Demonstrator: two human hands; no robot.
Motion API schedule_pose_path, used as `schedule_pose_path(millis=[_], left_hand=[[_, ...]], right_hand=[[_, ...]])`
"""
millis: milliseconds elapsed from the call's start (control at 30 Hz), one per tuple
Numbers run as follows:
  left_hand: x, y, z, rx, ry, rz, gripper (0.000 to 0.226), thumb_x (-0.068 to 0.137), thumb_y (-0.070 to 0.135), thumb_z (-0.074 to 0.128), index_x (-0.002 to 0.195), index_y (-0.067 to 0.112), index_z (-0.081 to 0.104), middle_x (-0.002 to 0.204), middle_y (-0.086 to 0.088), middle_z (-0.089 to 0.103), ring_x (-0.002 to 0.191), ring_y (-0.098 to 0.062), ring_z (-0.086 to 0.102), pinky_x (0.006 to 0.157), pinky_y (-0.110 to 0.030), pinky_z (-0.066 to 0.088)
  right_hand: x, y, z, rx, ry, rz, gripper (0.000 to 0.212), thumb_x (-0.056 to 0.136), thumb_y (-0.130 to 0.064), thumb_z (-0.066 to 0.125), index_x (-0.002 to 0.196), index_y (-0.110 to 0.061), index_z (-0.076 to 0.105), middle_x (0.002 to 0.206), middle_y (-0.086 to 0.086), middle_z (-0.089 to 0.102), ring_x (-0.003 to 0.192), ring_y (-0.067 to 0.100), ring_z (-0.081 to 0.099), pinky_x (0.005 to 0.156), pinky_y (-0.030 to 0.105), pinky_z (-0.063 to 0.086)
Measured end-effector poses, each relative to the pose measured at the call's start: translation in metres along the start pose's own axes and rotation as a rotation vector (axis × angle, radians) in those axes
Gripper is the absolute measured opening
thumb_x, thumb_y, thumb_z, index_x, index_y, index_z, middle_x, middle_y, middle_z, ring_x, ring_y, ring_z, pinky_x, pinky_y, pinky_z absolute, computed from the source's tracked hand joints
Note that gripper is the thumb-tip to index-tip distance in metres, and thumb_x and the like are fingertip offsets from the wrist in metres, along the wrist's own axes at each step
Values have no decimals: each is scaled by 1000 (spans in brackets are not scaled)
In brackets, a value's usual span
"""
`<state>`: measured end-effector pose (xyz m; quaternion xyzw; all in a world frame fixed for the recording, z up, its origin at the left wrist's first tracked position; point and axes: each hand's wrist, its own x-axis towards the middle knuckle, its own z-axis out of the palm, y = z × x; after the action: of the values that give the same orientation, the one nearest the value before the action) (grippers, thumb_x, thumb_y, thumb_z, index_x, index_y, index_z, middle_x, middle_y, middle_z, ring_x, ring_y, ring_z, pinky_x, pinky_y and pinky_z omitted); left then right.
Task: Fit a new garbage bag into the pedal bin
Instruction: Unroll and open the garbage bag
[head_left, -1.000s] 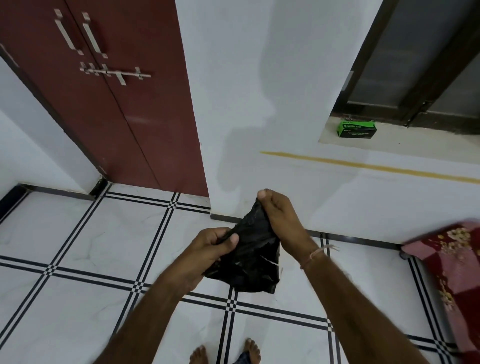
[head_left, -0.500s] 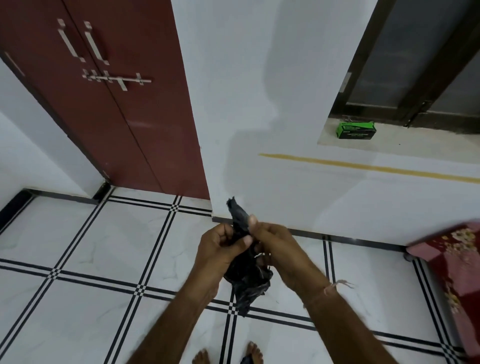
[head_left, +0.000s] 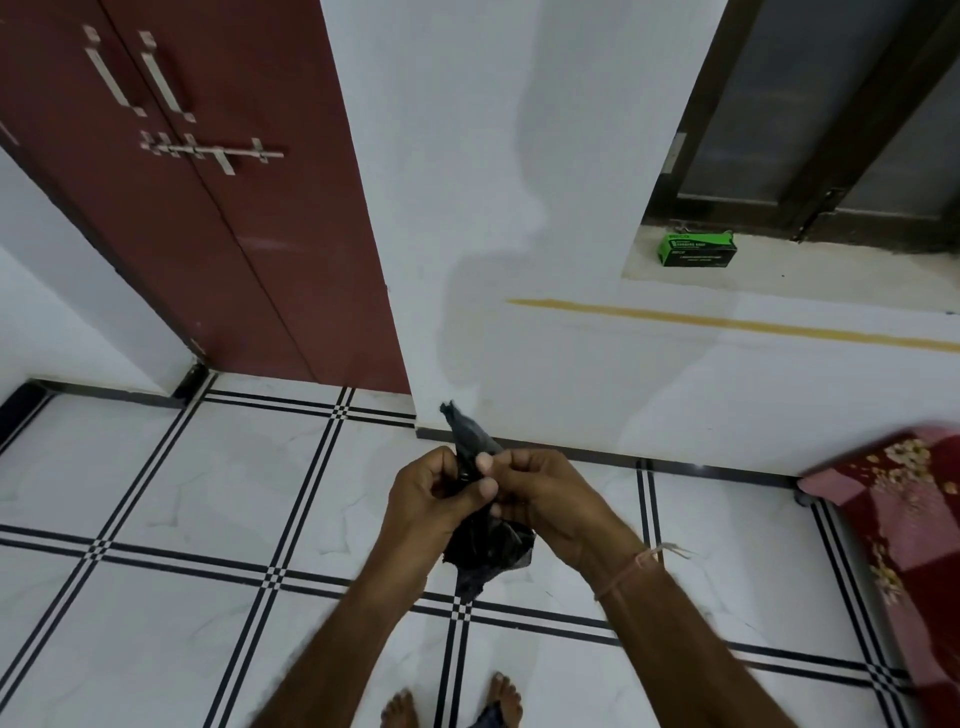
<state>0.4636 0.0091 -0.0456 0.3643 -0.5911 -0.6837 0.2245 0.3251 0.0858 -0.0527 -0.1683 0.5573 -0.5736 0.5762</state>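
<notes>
Low in the frame's centre, left hand and right hand both pinch the crumpled garbage bag, its long axis vertical between them.

1. Left hand and right hand are close together at centre, both pinching a crumpled black garbage bag.
2. One twisted end of the bag stands above the fingers; the rest hangs below the hands.
3. A thread bracelet circles the right wrist.
4. A green box sits on the window ledge.
5. Bare feet stand on the white tiled floor.
</notes>
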Motion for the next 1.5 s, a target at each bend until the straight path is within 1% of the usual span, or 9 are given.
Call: schedule_pose_path(millis=[200, 400, 700, 833, 1000, 1067, 1200, 1267, 1500], left_hand=[[-4, -7, -7, -70, -23, -15, 32, 89, 12, 76, 80, -7, 51, 70, -11, 61, 65, -16, 59, 57, -23, 50], [-6, -8, -8, -5, -45, -4, 27, 89, 14, 76, 73, 8, 55, 66, -2, 63, 63, -10, 61, 59, -20, 51], [14, -39, -35, -868, 193, -296, 25, 105, 27, 49, 108, 8, 65, 109, -13, 76, 99, -23, 75, 70, -35, 64], [20, -48, -47, -1010, 329, -385, 45, 105, 17, 51, 67, 15, 74, 99, -13, 72, 74, -20, 79, 60, -32, 64], [19, -43, -52, -926, 191, -295, 59, 107, 41, 40, 84, 8, 84, 103, -15, 79, 94, -25, 78, 92, -44, 57], [19, -45, -64, -897, 165, -278, 55, 106, 42, 39, 98, 7, 80, 109, -14, 78, 99, -25, 77, 90, -43, 60], [25, -46, -79, -821, 145, -268, 49, 101, 46, 42, 115, 7, 66, 115, -12, 75, 108, -23, 74, 85, -39, 63], [28, -44, -80, -801, 142, -276, 50, 94, 46, 49, 121, 7, 66, 121, -13, 73, 114, -23, 71, 91, -39, 61], [19, -66, -102, -628, 188, -344, 27, 98, 28, 52, 104, 10, 72, 98, -11, 80, 88, -18, 78, 72, -32, 64]], right_hand=[[4, 8, 2, 80, 22, 50, 46, 91, -36, 70, 110, 6, 70, 102, 21, 63, 82, 19, 62, 67, 23, 56], [2, 12, 4, -4, 18, 39, 14, 93, -18, 72, 89, -4, 72, 82, 8, 70, 76, 17, 65, 66, 24, 56], [5, 14, -16, 485, 223, 120, 25, 106, -26, 49, 95, -11, 66, 80, 4, 77, 66, 16, 74, 58, 33, 60], [9, 13, -25, 614, 276, 177, 33, 109, -21, 43, 86, -7, 62, 70, 9, 76, 58, 20, 74, 59, 38, 63], [18, 16, -24, 684, 259, 136, 31, 106, -18, 46, 91, 0, 66, 81, 17, 77, 82, 29, 70, 63, 41, 64], [11, 12, -29, 599, 139, 67, 30, 98, -27, 57, 89, -4, 74, 87, 13, 77, 84, 26, 73, 68, 40, 65], [3, 20, -33, -178, -60, 61, 18, 92, -20, 70, 105, -11, 79, 107, 17, 78, 99, 28, 74, 85, 34, 61], [7, 22, -33, -257, -36, 108, 27, 91, -26, 72, 109, -6, 77, 107, 18, 78, 99, 30, 75, 87, 34, 61], [21, 1, -60, 643, 280, 152, 32, 100, -28, 59, 115, -2, 70, 100, 17, 79, 81, 29, 79, 60, 41, 64]])
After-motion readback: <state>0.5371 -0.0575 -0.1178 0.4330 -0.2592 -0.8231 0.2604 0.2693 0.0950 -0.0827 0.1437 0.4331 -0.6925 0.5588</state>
